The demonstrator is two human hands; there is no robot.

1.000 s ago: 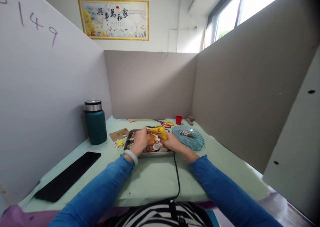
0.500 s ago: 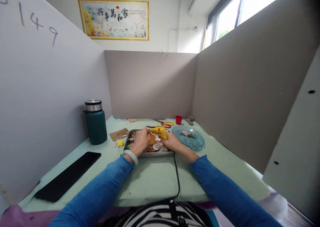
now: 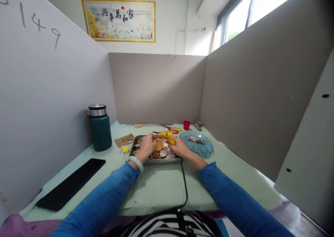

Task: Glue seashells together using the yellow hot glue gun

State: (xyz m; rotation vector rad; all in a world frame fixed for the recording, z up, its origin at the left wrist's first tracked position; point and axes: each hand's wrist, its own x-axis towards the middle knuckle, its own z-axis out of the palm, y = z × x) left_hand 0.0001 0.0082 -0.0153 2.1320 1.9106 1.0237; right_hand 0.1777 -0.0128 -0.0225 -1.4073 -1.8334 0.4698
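My right hand (image 3: pixel 177 147) is wrapped round the handle of a yellow glue gun (image 3: pixel 167 136), whose nozzle points left. A black cord hangs from it toward the table's front edge. My left hand (image 3: pixel 147 146), with a pale bangle at the wrist, is closed in a pinch by the nozzle. A flat, rounded orange piece (image 3: pixel 159 146) shows at its fingertips; the fingers cover part of it. Both hands are over a metal tray (image 3: pixel 156 162) filled with shells (image 3: pixel 163 153) and small mixed pieces.
Right of the tray is a blue glass plate (image 3: pixel 208 149) with small decorated pieces. Scissors (image 3: pixel 174 129) and a red cup (image 3: pixel 186 125) lie behind. On the left are cardboard (image 3: pixel 122 141), a yellow star piece (image 3: pixel 125 149), a green bottle (image 3: pixel 100 132) and a black phone (image 3: pixel 71 184). Partitions enclose the table.
The glue gun has shifted very slightly to the right. The orange piece has turned a little and shows a rounder face. Both hands stay over the tray.
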